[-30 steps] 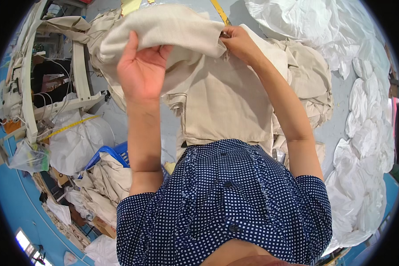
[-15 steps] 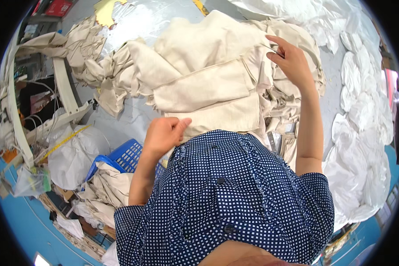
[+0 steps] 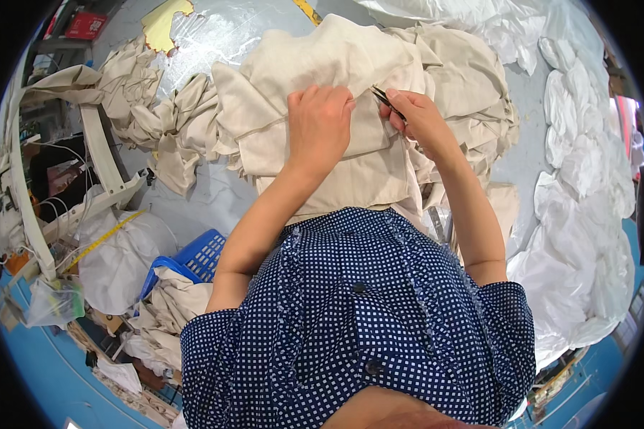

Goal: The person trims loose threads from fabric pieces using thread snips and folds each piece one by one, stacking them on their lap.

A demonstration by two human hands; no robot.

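Blue plastic basket (image 3: pixel 197 259) sitting at eight o'clock, white plastic sheeting (image 3: pixel 587 214) lying at three o'clock, yellow measuring tape (image 3: pixel 107 238) trailing at nine o'clock, white frame (image 3: pixel 104 161) standing at ten o'clock.

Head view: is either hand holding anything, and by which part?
The right hand pinches a slim dark tool, seemingly small snips, by its rear end, the tip pointing up-left. The left hand lies flat on the beige cloth, gripping nothing.
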